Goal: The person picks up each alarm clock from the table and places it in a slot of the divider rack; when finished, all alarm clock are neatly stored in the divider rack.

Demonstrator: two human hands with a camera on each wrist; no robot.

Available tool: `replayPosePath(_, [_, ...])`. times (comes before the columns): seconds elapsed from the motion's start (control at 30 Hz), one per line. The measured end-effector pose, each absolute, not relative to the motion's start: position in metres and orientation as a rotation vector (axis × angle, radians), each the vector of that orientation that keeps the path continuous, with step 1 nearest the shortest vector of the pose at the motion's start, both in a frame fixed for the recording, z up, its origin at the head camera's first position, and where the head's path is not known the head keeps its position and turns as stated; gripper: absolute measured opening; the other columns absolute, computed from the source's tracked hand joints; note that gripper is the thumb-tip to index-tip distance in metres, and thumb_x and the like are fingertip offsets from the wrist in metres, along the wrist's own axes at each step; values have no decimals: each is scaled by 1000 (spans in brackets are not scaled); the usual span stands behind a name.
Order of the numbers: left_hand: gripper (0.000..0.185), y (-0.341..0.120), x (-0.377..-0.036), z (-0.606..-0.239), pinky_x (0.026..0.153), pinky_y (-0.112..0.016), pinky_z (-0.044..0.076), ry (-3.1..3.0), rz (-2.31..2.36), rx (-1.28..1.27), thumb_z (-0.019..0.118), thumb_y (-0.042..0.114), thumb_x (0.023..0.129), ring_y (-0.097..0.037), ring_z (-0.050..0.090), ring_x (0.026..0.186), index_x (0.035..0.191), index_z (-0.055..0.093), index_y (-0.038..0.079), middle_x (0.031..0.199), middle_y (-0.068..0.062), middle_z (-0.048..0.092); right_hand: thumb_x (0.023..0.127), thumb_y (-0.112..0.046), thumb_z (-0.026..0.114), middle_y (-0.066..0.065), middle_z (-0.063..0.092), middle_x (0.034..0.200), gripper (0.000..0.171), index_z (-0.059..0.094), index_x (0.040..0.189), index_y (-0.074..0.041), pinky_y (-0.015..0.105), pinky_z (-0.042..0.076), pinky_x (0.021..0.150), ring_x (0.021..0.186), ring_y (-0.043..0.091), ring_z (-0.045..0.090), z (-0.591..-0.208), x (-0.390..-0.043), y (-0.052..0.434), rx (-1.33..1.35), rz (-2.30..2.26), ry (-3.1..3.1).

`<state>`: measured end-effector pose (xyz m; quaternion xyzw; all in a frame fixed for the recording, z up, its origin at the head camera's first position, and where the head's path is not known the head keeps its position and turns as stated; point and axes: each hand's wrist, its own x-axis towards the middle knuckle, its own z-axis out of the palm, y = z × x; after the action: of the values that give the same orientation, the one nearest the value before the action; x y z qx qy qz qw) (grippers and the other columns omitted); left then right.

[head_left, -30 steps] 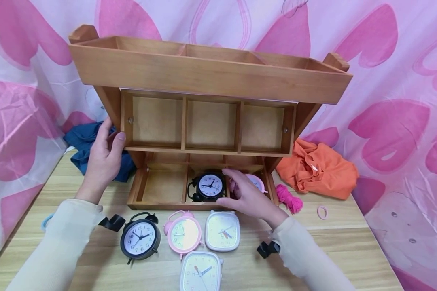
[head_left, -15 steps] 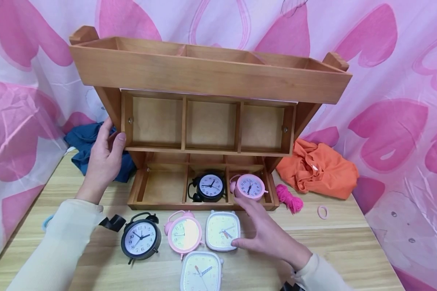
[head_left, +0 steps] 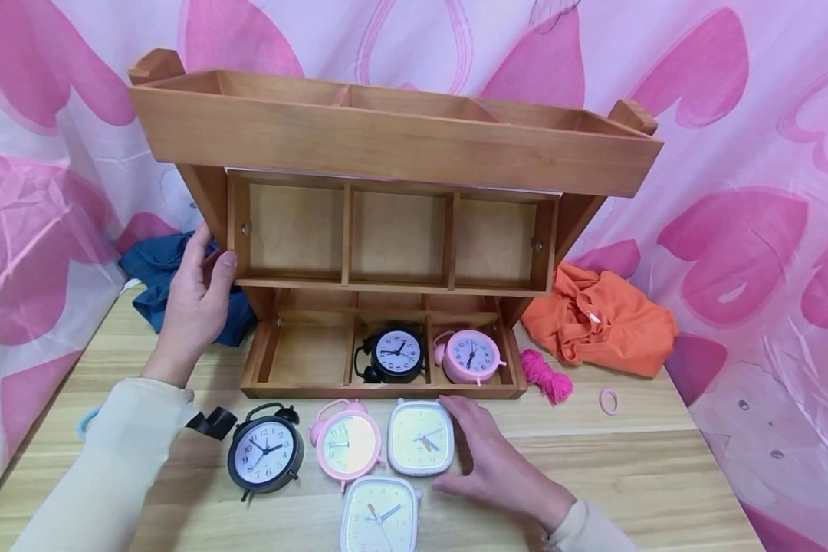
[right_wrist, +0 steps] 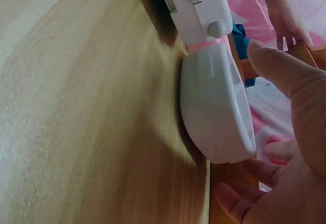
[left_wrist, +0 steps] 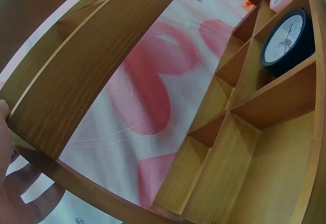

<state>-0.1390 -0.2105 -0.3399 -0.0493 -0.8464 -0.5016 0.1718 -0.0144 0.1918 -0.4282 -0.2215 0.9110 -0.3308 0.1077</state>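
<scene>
My left hand holds the left side of the wooden shelf, thumb in front and fingers behind the side board. My right hand is spread beside the upper white square alarm clock, fingertips right at its right edge. In the right wrist view that white clock lies on its back between thumb and fingers. Another white clock, a pink twin-bell clock and a black one lie nearby. In the bottom tier sit a black clock and a pink clock.
The shelf's middle tier has three compartments. A blue cloth lies behind its left side. Orange cloth, a pink yarn bundle and a small pink ring lie to the right on the wooden table.
My right hand has left the pink clock in the bottom right compartment and come forward to the upper white clock. My left hand stays on the shelf.
</scene>
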Motion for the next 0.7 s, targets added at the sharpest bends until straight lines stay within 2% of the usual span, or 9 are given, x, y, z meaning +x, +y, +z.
replayPosePath(0.27, [54, -210, -140, -340, 107, -60, 36, -2397, -1434, -144, 41, 32, 106, -39, 32, 145, 155, 20, 38, 162, 5, 25, 69, -41, 88, 7, 32, 157, 111, 25, 156, -15, 49, 34, 118, 144, 25, 30, -435, -19, 187, -587, -965, 2668])
replayPosePath(0.47, [54, -210, -139, -340, 108, -60, 35, -2397, -1436, -144, 41, 32, 106, -40, 32, 146, 156, 20, 38, 163, 5, 24, 67, -44, 89, 7, 37, 151, 114, 25, 156, -14, 49, 37, 116, 140, 23, 33, -439, -23, 184, -607, -946, 2678])
replayPosePath(0.7, [54, -210, -138, -340, 107, -60, 35, -2404, -1432, -136, 41, 32, 106, -40, 32, 146, 156, 20, 38, 163, 4, 24, 64, -49, 89, 4, 39, 148, 116, 24, 157, -22, 52, 37, 114, 136, 24, 33, -441, -25, 182, -587, -871, 2647])
